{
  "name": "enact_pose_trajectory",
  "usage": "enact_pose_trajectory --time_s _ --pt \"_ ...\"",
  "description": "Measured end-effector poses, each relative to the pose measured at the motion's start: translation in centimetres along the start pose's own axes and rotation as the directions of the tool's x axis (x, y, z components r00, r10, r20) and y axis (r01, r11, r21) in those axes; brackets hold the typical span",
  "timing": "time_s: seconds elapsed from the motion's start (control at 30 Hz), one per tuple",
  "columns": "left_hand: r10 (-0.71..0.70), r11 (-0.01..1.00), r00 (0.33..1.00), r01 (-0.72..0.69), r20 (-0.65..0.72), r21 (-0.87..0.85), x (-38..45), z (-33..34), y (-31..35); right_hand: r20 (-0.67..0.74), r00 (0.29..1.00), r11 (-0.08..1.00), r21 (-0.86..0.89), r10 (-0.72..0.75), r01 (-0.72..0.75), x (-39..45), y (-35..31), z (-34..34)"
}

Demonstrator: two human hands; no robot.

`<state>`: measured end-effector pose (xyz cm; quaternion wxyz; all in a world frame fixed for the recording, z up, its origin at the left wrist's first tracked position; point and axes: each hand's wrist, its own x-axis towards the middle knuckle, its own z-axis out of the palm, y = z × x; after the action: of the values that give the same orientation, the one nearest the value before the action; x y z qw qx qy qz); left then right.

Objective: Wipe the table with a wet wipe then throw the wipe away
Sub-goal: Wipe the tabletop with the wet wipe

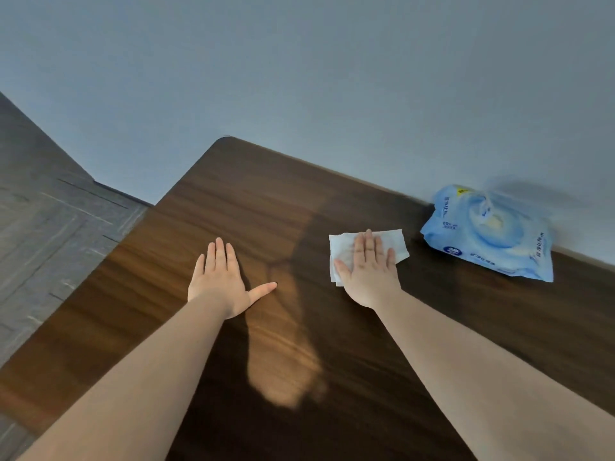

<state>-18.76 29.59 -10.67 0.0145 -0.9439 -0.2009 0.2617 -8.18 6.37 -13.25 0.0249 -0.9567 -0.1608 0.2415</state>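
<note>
A white wet wipe [397,242] lies spread flat on the dark wooden table [253,201]. My right hand [369,267] presses down on top of the wipe with flat, extended fingers, covering its middle. My left hand [221,279] rests palm down on the bare table to the left of the wipe, fingers together and thumb pointing right. It holds nothing. No bin is in view.
A blue pack of wet wipes [489,232] lies at the table's far edge against the grey wall [332,78], right of my right hand. Grey wood-pattern floor [50,221] shows beyond the table's left edge. A patch of light falls on the table between my arms.
</note>
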Motion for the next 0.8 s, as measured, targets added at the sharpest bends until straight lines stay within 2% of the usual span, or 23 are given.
enact_pose_trajectory --time_s 0.17,0.53,0.73,0.8 --pt "0.03 0.989 0.999 -0.035 -0.039 -0.144 0.4 1.7 -1.4 0.025 0.993 0.991 -0.071 -0.114 0.116 4.3 -5.7 -1.6" --pt "0.041 0.963 0.998 -0.054 -0.055 -0.264 1.3 1.9 -2.1 0.006 0.916 0.908 -0.132 -0.4 0.397 11.9 -22.8 -2.3" --pt "0.025 0.967 0.997 -0.044 -0.079 -0.25 1.4 2.2 -2.1 0.0 0.884 0.874 -0.152 -0.468 0.462 11.9 -22.2 -2.0" --pt "0.028 0.968 0.996 -0.048 -0.081 -0.246 1.2 2.1 -2.1 0.001 0.893 0.885 -0.138 -0.45 0.445 10.9 -20.9 -1.8"
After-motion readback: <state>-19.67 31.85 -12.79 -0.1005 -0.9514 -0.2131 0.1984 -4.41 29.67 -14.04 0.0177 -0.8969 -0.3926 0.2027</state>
